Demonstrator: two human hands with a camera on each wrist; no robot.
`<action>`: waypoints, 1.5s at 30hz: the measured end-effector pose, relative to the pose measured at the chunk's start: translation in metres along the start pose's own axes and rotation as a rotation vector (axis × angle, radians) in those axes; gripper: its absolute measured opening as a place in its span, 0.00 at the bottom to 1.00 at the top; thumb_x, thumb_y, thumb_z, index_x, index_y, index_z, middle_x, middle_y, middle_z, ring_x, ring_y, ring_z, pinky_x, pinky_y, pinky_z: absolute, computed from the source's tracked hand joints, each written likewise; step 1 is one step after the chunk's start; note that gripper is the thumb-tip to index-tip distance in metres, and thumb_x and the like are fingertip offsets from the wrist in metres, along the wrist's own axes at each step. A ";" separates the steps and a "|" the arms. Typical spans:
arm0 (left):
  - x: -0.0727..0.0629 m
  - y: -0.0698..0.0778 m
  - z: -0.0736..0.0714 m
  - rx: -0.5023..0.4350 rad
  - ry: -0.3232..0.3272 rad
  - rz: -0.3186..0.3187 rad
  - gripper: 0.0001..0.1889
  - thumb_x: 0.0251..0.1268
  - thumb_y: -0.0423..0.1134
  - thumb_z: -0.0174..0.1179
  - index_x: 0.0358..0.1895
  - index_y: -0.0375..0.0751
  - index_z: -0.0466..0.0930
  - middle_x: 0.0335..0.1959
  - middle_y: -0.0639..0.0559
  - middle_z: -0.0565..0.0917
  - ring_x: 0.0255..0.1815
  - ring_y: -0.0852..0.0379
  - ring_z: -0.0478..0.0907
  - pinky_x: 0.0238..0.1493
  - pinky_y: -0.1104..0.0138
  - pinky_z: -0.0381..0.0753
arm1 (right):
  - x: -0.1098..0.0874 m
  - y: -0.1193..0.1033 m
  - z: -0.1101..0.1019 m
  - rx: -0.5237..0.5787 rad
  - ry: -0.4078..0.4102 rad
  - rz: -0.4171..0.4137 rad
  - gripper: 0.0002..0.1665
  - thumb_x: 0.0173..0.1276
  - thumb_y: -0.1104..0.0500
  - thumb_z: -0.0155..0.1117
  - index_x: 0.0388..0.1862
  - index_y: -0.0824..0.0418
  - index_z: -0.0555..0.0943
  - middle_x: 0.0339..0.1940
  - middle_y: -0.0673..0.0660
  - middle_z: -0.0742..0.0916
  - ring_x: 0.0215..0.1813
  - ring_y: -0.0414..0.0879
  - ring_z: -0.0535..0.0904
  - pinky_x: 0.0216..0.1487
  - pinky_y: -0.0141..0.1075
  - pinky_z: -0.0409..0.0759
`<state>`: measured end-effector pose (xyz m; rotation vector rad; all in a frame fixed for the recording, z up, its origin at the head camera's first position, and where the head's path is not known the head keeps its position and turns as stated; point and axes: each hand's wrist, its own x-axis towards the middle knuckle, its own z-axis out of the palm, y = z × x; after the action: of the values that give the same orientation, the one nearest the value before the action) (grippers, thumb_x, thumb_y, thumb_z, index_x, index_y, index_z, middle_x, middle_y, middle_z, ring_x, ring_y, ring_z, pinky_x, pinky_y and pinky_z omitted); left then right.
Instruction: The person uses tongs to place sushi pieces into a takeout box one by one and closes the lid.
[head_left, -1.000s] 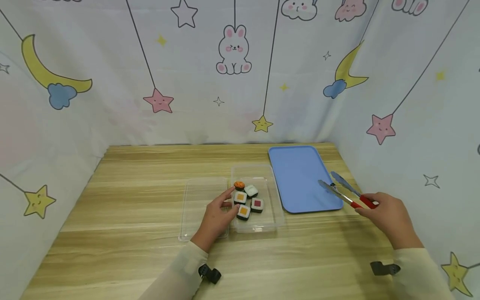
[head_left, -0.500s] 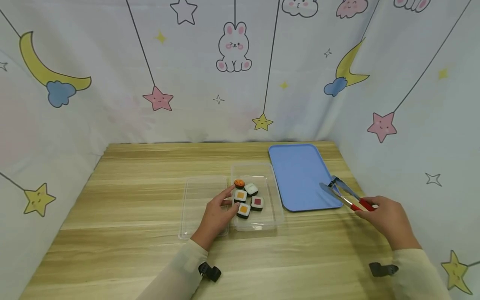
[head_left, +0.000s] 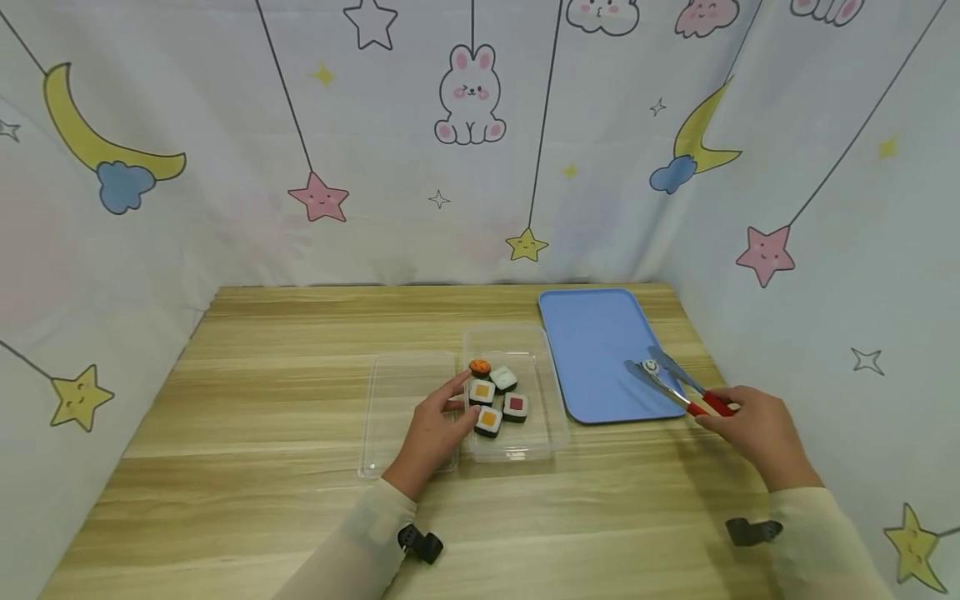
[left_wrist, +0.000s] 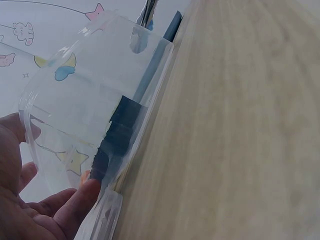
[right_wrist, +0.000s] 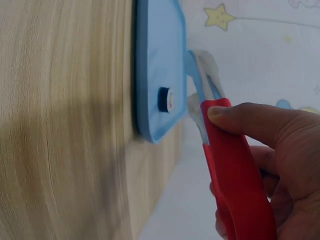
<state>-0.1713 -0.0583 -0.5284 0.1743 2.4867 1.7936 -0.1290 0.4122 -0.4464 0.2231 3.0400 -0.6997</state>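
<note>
A clear plastic container (head_left: pixel 551 433) holds several sushi pieces at its left side: two with yellow centres, one with a red centre (head_left: pixel 515 406), a pale-topped one (head_left: pixel 503 380) and an orange-topped one (head_left: pixel 480 367). My left hand (head_left: pixel 435 429) grips the container's left wall, its fingers and thumb touching the plastic. My right hand (head_left: pixel 753 429) holds tongs (right_wrist: pixel 232 175) by their red handles. The tong arms stand apart over the blue tray (head_left: pixel 600 333). A round white-and-dark sushi roll (right_wrist: pixel 166 100) sits on that tray, below the tong tips.
Left of the container lies a clear plastic lid (head_left: pixel 405 392), partly under my left hand. The tray touches or nearly touches the container's right side. A patterned curtain (head_left: pixel 375 242) stands behind the wooden table (head_left: pixel 262 433) and along its sides.
My right hand and the tongs have moved slightly left over the tray. The sushi roll, earlier a dark shape between the tong arms, now shows its white top on the tray. My left hand stays put.
</note>
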 end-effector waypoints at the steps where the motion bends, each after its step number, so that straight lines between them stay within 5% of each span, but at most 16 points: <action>1: 0.000 0.001 0.000 -0.002 0.001 0.001 0.32 0.70 0.43 0.68 0.76 0.56 0.72 0.68 0.43 0.79 0.60 0.45 0.82 0.50 0.52 0.84 | 0.000 0.001 0.000 -0.003 0.006 0.000 0.36 0.60 0.46 0.80 0.60 0.69 0.84 0.52 0.72 0.86 0.44 0.61 0.82 0.35 0.40 0.77; 14: 0.000 0.001 0.000 -0.002 -0.002 -0.009 0.32 0.69 0.44 0.68 0.76 0.57 0.73 0.68 0.44 0.78 0.60 0.45 0.82 0.50 0.53 0.84 | 0.002 0.013 0.006 -0.006 -0.019 0.066 0.33 0.62 0.49 0.78 0.58 0.71 0.84 0.52 0.73 0.86 0.46 0.64 0.81 0.41 0.51 0.80; 25: 0.000 0.000 0.000 -0.002 0.000 0.001 0.32 0.69 0.43 0.68 0.76 0.56 0.73 0.67 0.44 0.79 0.60 0.45 0.82 0.50 0.53 0.84 | 0.001 0.016 0.010 -0.019 0.009 0.035 0.27 0.63 0.54 0.77 0.55 0.71 0.86 0.58 0.79 0.82 0.53 0.73 0.80 0.49 0.61 0.79; 39: 0.000 0.001 0.000 0.008 0.003 -0.018 0.32 0.69 0.43 0.69 0.76 0.58 0.73 0.68 0.45 0.79 0.60 0.45 0.82 0.50 0.53 0.84 | 0.002 0.010 0.008 -0.003 0.004 0.030 0.28 0.64 0.51 0.76 0.56 0.69 0.86 0.53 0.73 0.86 0.49 0.68 0.82 0.43 0.55 0.80; 45: 0.000 0.001 0.001 0.012 0.000 -0.017 0.33 0.69 0.44 0.69 0.76 0.58 0.72 0.68 0.44 0.79 0.60 0.46 0.82 0.50 0.53 0.84 | 0.004 0.003 0.006 -0.007 -0.001 0.027 0.29 0.63 0.50 0.77 0.57 0.69 0.86 0.54 0.73 0.86 0.48 0.64 0.82 0.38 0.45 0.79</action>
<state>-0.1715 -0.0575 -0.5279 0.1528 2.4917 1.7726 -0.1326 0.4125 -0.4528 0.2634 3.0315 -0.6877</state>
